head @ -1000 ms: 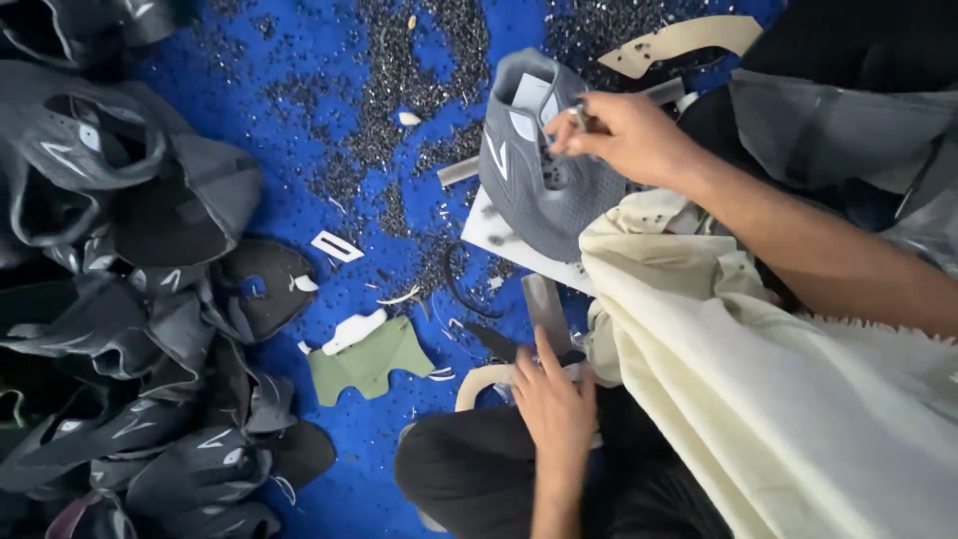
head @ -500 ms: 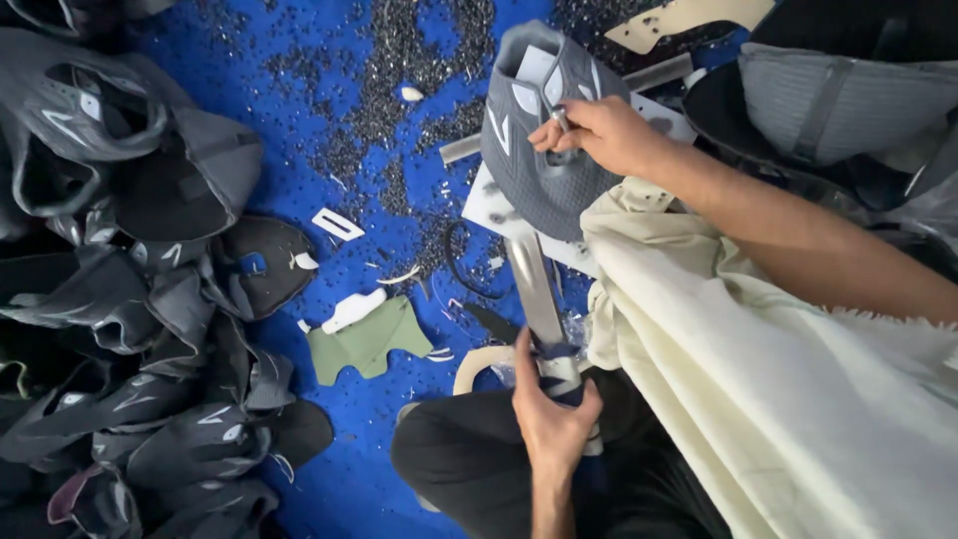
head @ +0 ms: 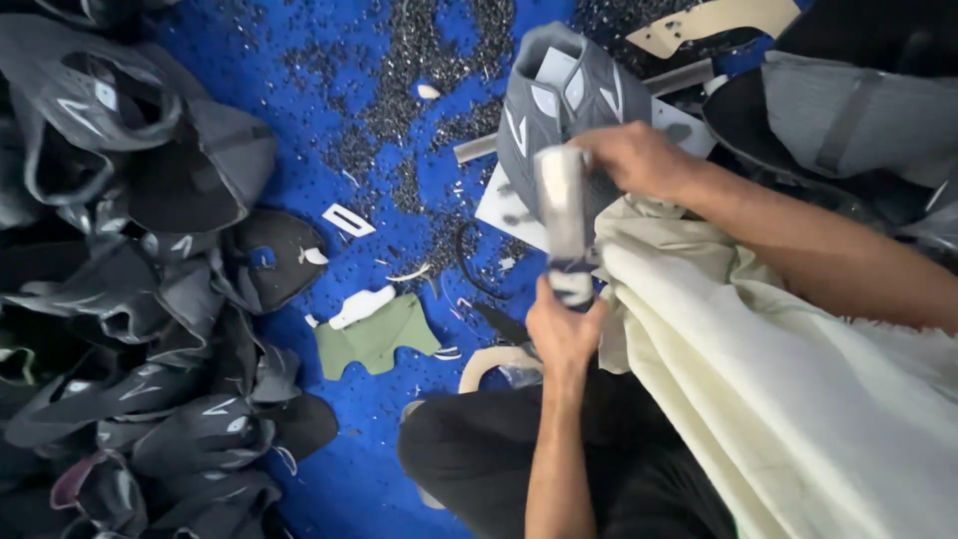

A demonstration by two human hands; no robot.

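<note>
A: Entry, head view. Left hand (head: 562,329), lower centre, fingers wrapped shut around the bottom of a pale, blurred bar-like tool (head: 562,215) that stands upright in the frame. Right hand (head: 639,160), upper centre-right, fingers curled together on the grey shoe upper (head: 559,95), pinning it just above the cream cloth (head: 798,379) over the lap.

B: Where does the upper sit?

A: Upper centre, its lower end under the right hand, its top end lying over a white card (head: 509,200) on the blue mat (head: 299,80). The tool's top end crosses in front of it, touching or nearly so; blur prevents a firmer reading.

B: Risks?

A: Judgement only. The right fingers lie just beside the tool's upper end; a slip of the tool would meet them first. The grip on the upper is at one end only, so it could twist under pressure. Loose cloth folds near the tool could snag.

B: Room to move?

A: Tight on the right: cloth, forearm and a dark grey fabric piece (head: 848,120) at upper right. The left edge is walled by a pile of dark shoe uppers (head: 150,299). Open mat lies in the centre-left strip, though strewn with dark cuttings (head: 419,60), a green cut piece (head: 374,334) and a beige template (head: 714,20) at the top edge.
</note>
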